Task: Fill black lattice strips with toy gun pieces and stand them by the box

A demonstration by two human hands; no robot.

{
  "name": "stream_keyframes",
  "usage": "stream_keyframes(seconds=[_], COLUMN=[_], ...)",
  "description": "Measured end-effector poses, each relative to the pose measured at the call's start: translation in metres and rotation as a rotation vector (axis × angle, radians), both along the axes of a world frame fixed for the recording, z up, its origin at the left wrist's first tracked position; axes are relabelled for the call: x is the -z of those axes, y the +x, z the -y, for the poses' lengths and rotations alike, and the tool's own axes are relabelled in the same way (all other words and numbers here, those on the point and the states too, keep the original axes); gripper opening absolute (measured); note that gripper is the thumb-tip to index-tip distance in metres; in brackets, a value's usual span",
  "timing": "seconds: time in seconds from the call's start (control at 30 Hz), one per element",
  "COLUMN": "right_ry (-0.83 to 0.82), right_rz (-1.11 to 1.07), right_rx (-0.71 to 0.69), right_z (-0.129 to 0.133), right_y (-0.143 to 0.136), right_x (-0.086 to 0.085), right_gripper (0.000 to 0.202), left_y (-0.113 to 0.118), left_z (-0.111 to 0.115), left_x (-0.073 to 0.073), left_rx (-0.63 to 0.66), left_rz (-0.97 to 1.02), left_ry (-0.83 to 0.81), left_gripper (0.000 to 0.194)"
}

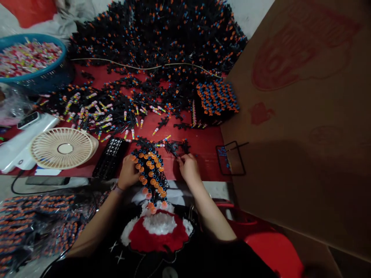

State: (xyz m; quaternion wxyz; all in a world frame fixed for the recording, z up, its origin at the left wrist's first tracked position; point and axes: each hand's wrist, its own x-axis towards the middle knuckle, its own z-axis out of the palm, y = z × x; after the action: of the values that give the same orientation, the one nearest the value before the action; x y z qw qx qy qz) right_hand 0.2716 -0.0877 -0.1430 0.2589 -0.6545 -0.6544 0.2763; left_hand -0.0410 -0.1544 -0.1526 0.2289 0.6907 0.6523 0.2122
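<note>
In the head view, my left hand [128,173] is closed around the left side of a black rack packed with small toy guns [151,173], whose orange cups and blue rings face up. The rack stands at the near table edge, against my body. My right hand [189,166] pinches the near end of a black toy gun [172,148], just right of the rack. Loose black toy guns and a candy-like tube with pink and yellow bands [159,145] lie beyond the rack. The fingertips of my left hand are partly hidden by the rack.
An empty black rack [111,154] and a cream fan [65,148] are at left. Behind lie banded tubes [95,112] and a heap of toy guns [162,34]. A filled block [217,98] stands by the cardboard wall [304,116]. A blue basket [62,58] sits far left.
</note>
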Motion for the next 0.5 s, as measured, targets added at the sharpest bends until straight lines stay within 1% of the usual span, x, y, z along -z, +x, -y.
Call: stream_keyframes(seconds=[0.1,0.17,0.23,0.3,0.37,0.5], right_ry=[0.030,0.002,-0.051,-0.096,-0.101,-0.003], right_rz=[-0.209,-0.382,-0.511,-0.564,-0.562,-0.544], right_rx=[-0.060,-0.098,-0.145,-0.199,-0.241,-0.275], right_z=[0.007,0.017,0.030,0.041,0.050,0.052], right_y=[-0.002,-0.007,-0.016,-0.025,-0.032,-0.038], right_x=[-0.001,-0.001,0.001,0.004,0.009,0.016], right_gripper=[0.020,0.029,0.034,0.035,0.034,0.027], left_y=[0.001,0.002,0.002,0.002,0.002,0.002], left_z=[0.000,0.000,0.000,0.000,0.001,0.000], left_x=[0.000,0.001,0.003,0.004,0.004,0.002], left_rx=[-0.010,-0.021,-0.035,-0.044,-0.041,-0.031], left_rz=[0.007,0.008,0.010,0.013,0.014,0.003], left_ry=[0.052,0.062,0.074,0.085,0.082,0.078], left_gripper=[0.044,0.049,0.053,0.056,0.055,0.044])
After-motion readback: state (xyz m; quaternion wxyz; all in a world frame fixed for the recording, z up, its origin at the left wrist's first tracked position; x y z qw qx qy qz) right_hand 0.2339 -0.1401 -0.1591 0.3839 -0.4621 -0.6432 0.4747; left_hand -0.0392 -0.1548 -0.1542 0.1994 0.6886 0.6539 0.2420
